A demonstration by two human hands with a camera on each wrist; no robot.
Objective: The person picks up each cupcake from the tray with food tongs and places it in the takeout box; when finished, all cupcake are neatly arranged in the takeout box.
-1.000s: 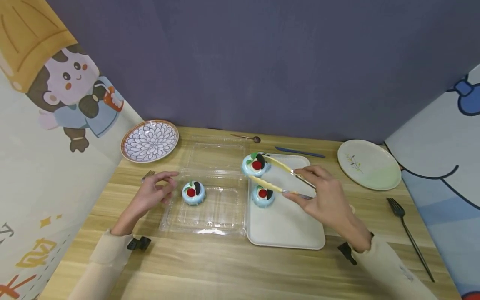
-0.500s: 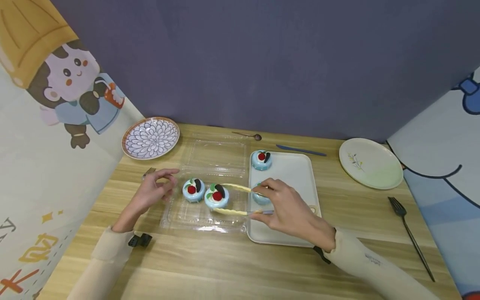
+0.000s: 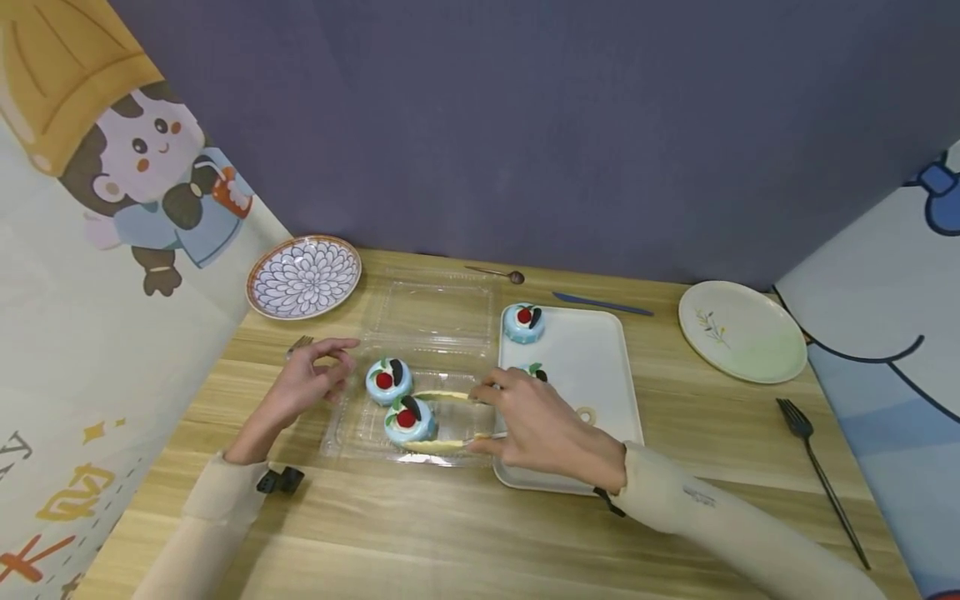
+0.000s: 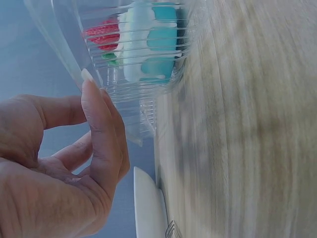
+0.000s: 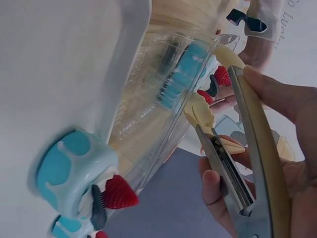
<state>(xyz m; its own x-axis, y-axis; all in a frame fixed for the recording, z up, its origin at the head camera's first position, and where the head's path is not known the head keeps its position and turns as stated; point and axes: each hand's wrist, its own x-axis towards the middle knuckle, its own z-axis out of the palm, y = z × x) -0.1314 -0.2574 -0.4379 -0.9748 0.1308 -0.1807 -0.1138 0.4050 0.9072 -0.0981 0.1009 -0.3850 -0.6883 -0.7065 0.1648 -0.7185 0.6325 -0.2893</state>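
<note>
A round pale-blue cake topped with a red berry and dark biscuit point(image 3: 409, 422) is in the near part of the open clear-plastic container point(image 3: 467, 421), just beside a matching blue cake point(image 3: 388, 382). It lies left of the right hand point(image 3: 536, 421), which grips silver-and-cream tongs point(image 5: 262, 148); their long axis runs leftward, tips apart, one on the cake's far side, one on its near side. Whether both press on it is hard to tell. The left hand point(image 3: 315, 379) is at the container's left edge, fingers loosely bent. The left wrist view shows a cake's side through the ribbed wall; the right wrist view shows a third blue cake point(image 5: 74, 173) on the white rectangular tray point(image 3: 600, 358), mostly hidden by the right hand in the head view.
</note>
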